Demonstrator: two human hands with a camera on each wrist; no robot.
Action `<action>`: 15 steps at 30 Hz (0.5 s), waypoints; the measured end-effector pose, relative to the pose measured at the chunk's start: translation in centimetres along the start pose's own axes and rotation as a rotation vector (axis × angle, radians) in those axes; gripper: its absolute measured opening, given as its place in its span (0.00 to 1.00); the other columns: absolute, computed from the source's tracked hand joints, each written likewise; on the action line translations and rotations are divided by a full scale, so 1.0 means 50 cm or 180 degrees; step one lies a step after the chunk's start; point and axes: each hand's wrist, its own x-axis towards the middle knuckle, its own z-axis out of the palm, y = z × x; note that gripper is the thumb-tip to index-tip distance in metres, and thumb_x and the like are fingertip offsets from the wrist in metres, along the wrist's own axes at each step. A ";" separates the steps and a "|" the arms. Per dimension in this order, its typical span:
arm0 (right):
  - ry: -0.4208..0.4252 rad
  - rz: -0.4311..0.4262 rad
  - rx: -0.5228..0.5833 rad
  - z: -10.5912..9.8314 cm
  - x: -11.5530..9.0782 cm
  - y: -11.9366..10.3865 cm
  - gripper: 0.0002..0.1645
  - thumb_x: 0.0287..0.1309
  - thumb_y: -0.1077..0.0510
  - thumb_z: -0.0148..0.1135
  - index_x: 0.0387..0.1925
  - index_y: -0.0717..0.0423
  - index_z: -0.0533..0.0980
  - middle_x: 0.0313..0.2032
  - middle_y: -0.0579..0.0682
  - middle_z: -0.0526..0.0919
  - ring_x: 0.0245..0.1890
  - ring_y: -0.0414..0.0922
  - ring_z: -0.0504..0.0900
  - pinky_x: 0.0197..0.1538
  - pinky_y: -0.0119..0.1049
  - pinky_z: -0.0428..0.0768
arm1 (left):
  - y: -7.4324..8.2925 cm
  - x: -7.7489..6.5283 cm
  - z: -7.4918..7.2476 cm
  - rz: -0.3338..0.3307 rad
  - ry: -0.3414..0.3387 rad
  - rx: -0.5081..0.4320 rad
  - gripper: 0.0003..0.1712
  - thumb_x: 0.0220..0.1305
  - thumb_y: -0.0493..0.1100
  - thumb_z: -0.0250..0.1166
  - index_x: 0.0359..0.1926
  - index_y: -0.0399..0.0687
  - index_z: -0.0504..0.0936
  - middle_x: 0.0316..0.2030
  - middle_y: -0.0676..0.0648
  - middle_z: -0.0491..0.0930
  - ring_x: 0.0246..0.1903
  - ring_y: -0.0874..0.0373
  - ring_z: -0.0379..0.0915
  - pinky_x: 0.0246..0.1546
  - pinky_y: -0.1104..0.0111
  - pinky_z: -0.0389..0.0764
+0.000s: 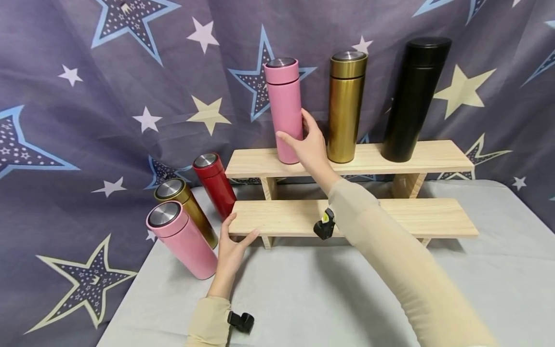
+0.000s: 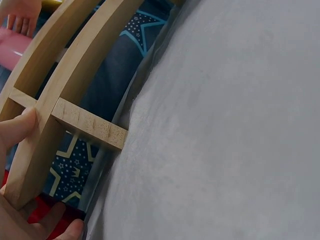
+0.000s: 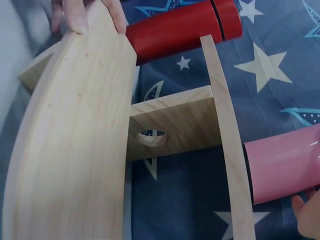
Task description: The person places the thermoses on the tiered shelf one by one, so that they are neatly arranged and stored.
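Observation:
My right hand (image 1: 313, 150) grips a pink thermos bottle (image 1: 283, 103) low on its body, thumb on the near side. This bottle stands upright at the left of the upper tier (image 1: 249, 165) of a two-step wooden rack. With my left hand (image 1: 230, 258) I hold the left end of the lower tier (image 1: 282, 217). In the left wrist view its thumb (image 2: 20, 125) presses the wood's front edge, with the fingers round the end. The right wrist view shows the pink bottle (image 3: 285, 162) near the upper board's edge, with part of my right hand (image 3: 310, 217).
On the upper tier stand a gold thermos (image 1: 346, 111) and a taller black one (image 1: 414, 101). Left of the rack, a red thermos (image 1: 215, 185), another gold one (image 1: 191, 207) and another pink one (image 1: 188, 243) stand on the grey cloth-covered table (image 1: 295, 299). A star-patterned curtain (image 1: 108, 159) hangs behind.

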 end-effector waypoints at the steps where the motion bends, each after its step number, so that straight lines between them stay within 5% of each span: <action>1: 0.0004 0.0019 0.0026 -0.002 -0.004 0.001 0.50 0.56 0.48 0.74 0.74 0.51 0.59 0.68 0.49 0.69 0.66 0.41 0.67 0.67 0.38 0.65 | 0.000 0.000 0.001 -0.0004 -0.0005 -0.0005 0.47 0.55 0.41 0.76 0.72 0.49 0.61 0.73 0.41 0.55 0.69 0.49 0.52 0.65 0.53 0.62; 8: -0.0018 0.0194 0.0314 -0.024 -0.041 0.015 0.48 0.58 0.46 0.71 0.74 0.50 0.59 0.69 0.48 0.67 0.68 0.42 0.64 0.69 0.41 0.62 | 0.002 -0.002 0.003 -0.0047 0.0005 -0.0029 0.48 0.55 0.41 0.76 0.72 0.50 0.61 0.72 0.40 0.55 0.67 0.47 0.57 0.62 0.52 0.66; 15: -0.0078 -0.0040 0.0515 -0.062 -0.083 0.039 0.41 0.63 0.51 0.67 0.73 0.56 0.61 0.68 0.55 0.69 0.68 0.45 0.65 0.68 0.45 0.63 | 0.003 0.000 0.000 -0.0037 -0.0013 -0.0008 0.48 0.55 0.40 0.76 0.72 0.50 0.60 0.73 0.40 0.55 0.67 0.48 0.56 0.63 0.53 0.65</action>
